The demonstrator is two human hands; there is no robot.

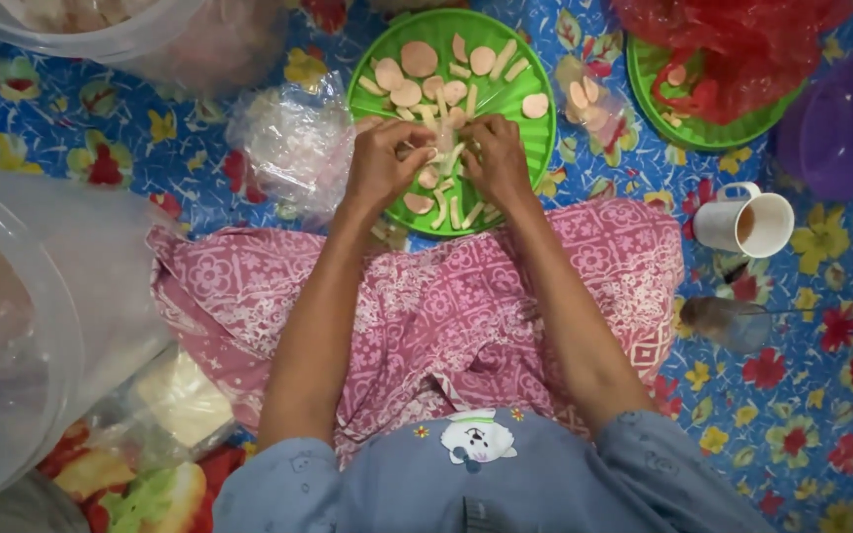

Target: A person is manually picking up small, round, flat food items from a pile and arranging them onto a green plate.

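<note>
While both hands sit over the near half of the green plate (517, 138), the left hand (383, 164) and right hand (495, 158) are pinched together on a pale cracker stick (443, 148) right between them. The plate's covered in round pinkish crackers (419, 58) and more sticks. It's on a blue flowery mat (821, 395), clear plastic bag (293, 148) just left, white mug (747, 221) off to the right.
</note>
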